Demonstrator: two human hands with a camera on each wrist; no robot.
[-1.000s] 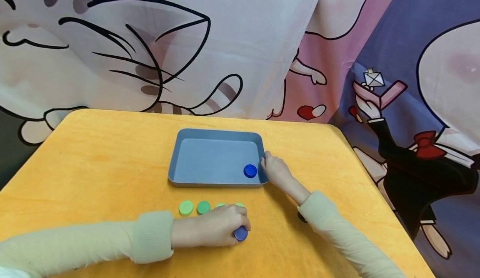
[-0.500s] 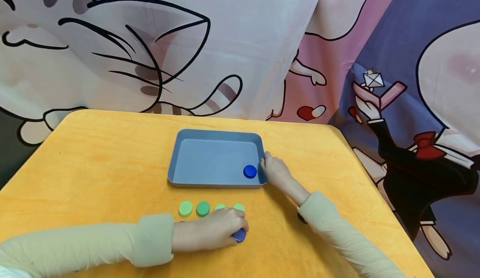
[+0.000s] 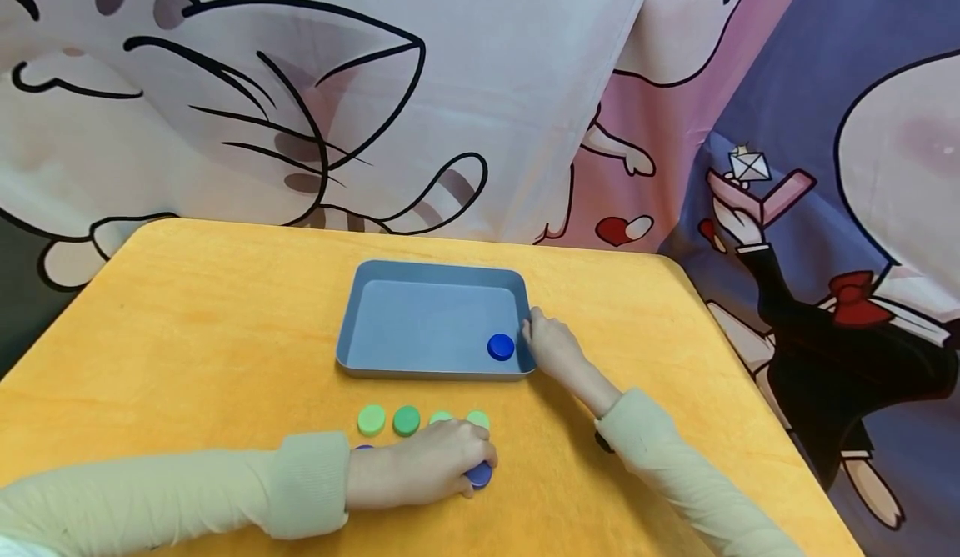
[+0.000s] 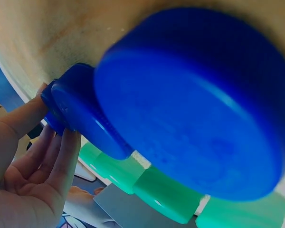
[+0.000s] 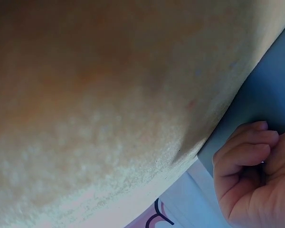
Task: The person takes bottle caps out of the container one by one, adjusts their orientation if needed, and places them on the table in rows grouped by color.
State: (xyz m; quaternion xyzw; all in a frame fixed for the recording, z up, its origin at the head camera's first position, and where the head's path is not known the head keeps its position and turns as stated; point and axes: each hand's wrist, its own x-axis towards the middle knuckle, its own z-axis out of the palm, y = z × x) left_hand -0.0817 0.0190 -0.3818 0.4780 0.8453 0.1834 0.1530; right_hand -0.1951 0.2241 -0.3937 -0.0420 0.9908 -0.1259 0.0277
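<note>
My left hand (image 3: 423, 467) pinches a blue bottle cap (image 3: 479, 475) at the right end of the near row. In the left wrist view, thumb and fingers hold that cap (image 4: 51, 105) by its sides, low at the tabletop. Two more blue caps (image 4: 190, 109) stand nearer that camera; in the head view the left hand mostly hides them. A row of green caps (image 3: 407, 420) lies just beyond. My right hand (image 3: 557, 347) grips the right rim of the blue-grey tray (image 3: 420, 373), its fingers curled in the right wrist view. One blue cap (image 3: 501, 347) lies inside the tray.
The yellow tabletop (image 3: 210, 340) stretches around the tray and caps. A printed cartoon cloth (image 3: 480, 82) hangs right behind the table and along its right side.
My left hand has shifted slightly left and nearer with the pinched cap, uncovering more of the right-hand green cap. My right hand stays at the tray's rim.
</note>
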